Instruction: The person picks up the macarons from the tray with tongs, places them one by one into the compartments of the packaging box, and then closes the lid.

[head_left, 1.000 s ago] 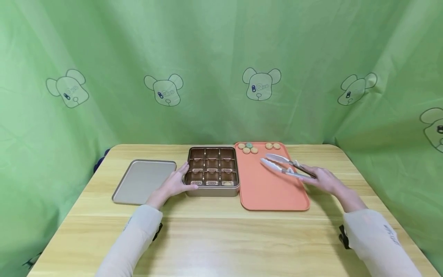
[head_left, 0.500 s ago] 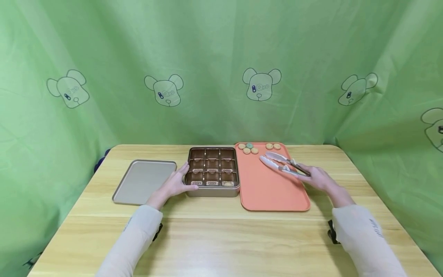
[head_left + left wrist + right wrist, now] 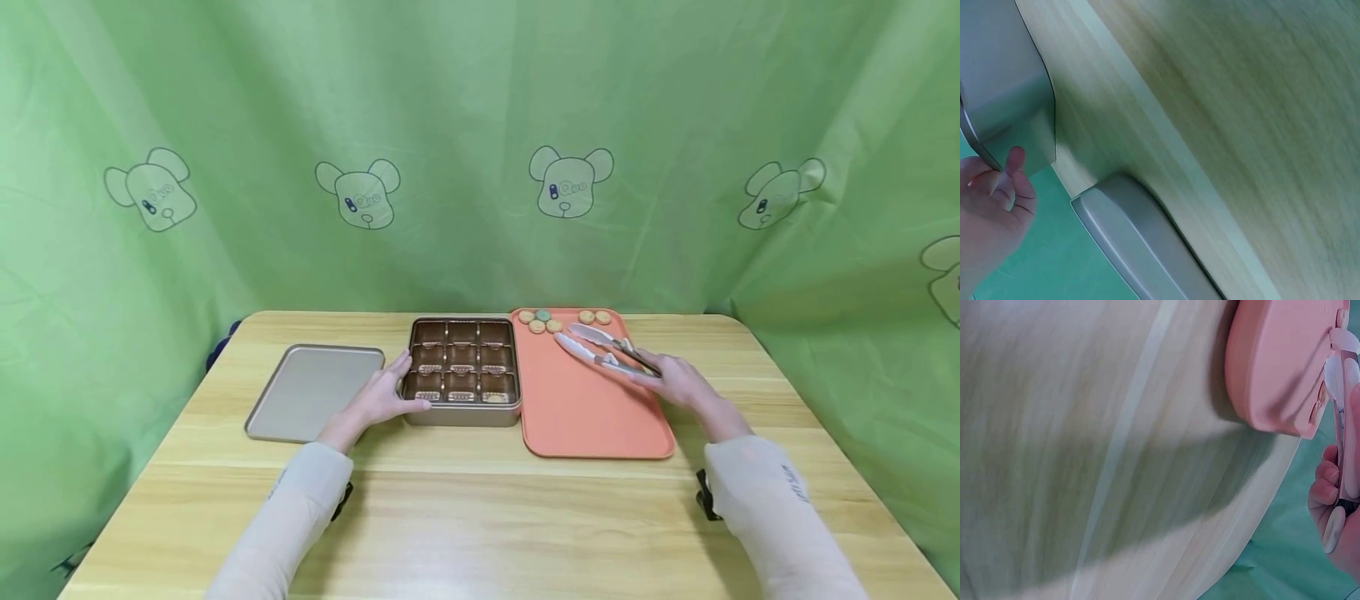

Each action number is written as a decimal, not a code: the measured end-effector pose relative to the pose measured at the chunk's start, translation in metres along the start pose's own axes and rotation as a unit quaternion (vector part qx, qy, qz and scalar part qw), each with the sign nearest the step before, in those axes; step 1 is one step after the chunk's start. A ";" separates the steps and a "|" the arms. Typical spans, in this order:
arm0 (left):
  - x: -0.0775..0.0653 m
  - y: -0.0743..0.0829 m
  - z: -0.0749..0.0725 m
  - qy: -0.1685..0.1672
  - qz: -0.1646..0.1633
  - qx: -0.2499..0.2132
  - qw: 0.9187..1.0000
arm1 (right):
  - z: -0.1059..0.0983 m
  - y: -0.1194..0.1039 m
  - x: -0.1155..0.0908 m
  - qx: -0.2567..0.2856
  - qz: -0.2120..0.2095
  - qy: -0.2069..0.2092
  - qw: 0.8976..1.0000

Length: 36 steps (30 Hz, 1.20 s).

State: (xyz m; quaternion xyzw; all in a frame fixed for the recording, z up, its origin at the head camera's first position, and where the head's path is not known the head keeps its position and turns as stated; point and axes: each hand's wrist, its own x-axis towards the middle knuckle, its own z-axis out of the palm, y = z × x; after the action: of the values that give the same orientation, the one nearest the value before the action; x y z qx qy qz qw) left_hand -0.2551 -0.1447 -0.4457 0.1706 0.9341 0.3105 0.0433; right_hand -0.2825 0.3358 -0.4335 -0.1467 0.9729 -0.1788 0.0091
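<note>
My left hand [image 3: 381, 397] holds the near left corner of a metal tin box [image 3: 461, 415], thumb along its front wall and fingers at its left rim. The box has a brown divided insert [image 3: 459, 358]; a pale round cookie [image 3: 494, 397] shows in its near right compartment. Over the coral tray [image 3: 585, 421] my right hand [image 3: 677, 382] grips metal tongs [image 3: 628, 368] with pale tips, their two arms apart and nothing between them. Several round sandwich cookies [image 3: 554, 326], one of them green [image 3: 542, 315], lie at the tray's far edge, beyond the tongs.
A flat square metal lid [image 3: 318, 392] lies left of the box. The box and tray sit side by side on a wooden table [image 3: 480, 508]. A green curtain [image 3: 450, 250] with bear drawings hangs behind the table.
My right hand has moved left and slightly toward the back with the tongs, bringing their tips closer to the cookies. The left hand and the box have stayed in place.
</note>
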 end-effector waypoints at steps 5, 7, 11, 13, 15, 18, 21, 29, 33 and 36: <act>0.000 0.001 -0.002 -0.004 0.000 0.000 1.000 | 0.003 -0.001 0.007 0.001 0.007 -0.004 1.000; 0.000 0.000 -0.001 -0.003 0.000 0.000 1.000 | 0.003 -0.002 0.010 0.001 0.007 -0.005 1.000; 0.001 0.000 -0.001 0.002 0.000 -0.002 1.000 | 0.004 -0.004 0.013 0.006 0.009 -0.007 1.000; 0.001 -0.001 0.000 0.003 0.001 -0.003 1.000 | 0.004 -0.006 0.014 0.008 0.011 -0.010 1.000; 0.001 -0.001 0.000 0.003 0.001 -0.002 1.000 | 0.005 -0.007 0.016 0.009 0.010 -0.011 1.000; 0.001 -0.001 0.000 0.003 0.003 -0.002 1.000 | 0.006 -0.009 0.017 0.009 0.013 -0.011 1.000; 0.000 -0.001 -0.001 0.007 0.005 -0.005 1.000 | 0.007 -0.009 0.018 0.007 0.009 -0.007 1.000; 0.001 -0.001 0.000 0.005 0.004 -0.003 1.000 | 0.007 -0.010 0.014 -0.006 0.004 -0.008 1.000; 0.000 -0.001 0.000 0.003 0.000 -0.003 1.000 | 0.005 -0.008 0.009 -0.006 -0.011 -0.001 1.000; 0.000 -0.001 -0.001 0.003 -0.001 -0.003 1.000 | 0.003 -0.006 0.005 -0.001 -0.027 0.007 1.000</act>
State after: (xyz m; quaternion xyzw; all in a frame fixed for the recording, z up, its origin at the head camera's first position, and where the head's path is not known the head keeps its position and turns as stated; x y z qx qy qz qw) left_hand -0.2555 -0.1460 -0.4452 0.1683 0.9336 0.3137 0.0418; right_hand -0.2849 0.3278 -0.4338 -0.1715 0.9689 -0.1785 -0.0023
